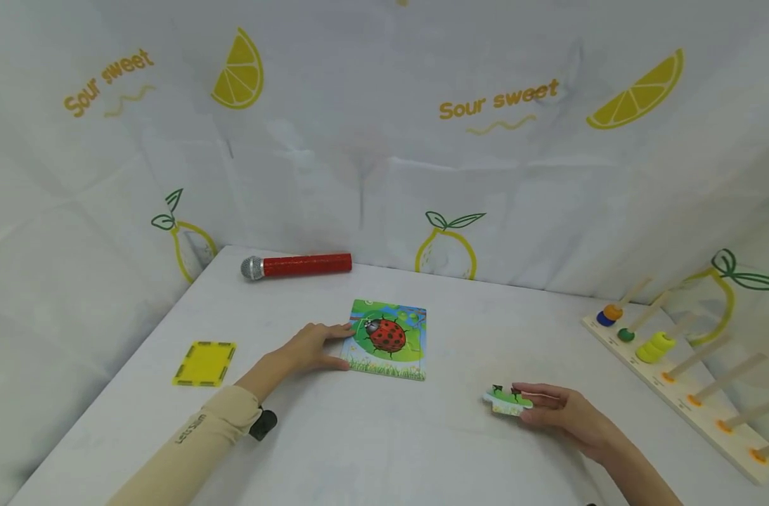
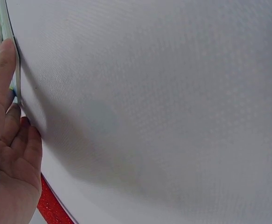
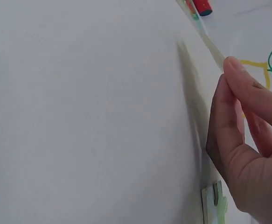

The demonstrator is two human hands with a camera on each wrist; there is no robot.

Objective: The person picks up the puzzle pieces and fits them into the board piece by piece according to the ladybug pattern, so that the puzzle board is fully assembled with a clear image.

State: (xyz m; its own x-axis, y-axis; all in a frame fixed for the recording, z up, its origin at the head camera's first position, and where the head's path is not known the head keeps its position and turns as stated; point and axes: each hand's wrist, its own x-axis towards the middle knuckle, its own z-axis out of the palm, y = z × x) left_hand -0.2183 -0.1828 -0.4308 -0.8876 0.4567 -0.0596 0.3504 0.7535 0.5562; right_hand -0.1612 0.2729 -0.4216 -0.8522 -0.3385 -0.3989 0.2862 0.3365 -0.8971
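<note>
A square ladybug puzzle (image 1: 386, 337) lies on the white table, showing a red spotted ladybug on green with grass below. My left hand (image 1: 313, 346) touches its left edge, with thumb and forefinger spread along that side. In the left wrist view the fingertips (image 2: 7, 49) rest right at the board's rim. To the right, my right hand (image 1: 564, 414) pinches a small puzzle piece (image 1: 506, 402), green with dark bug legs and a pale grassy strip. The right wrist view shows the thumb and forefinger (image 3: 233, 65) close together, while the other fingers curl behind.
A red toy microphone (image 1: 305, 265) lies at the back left. At the left is a yellow square tile (image 1: 204, 363). A wooden peg board (image 1: 675, 397) with coloured rings stands along the right side. A white lemon-printed cloth (image 1: 359, 140) hangs behind.
</note>
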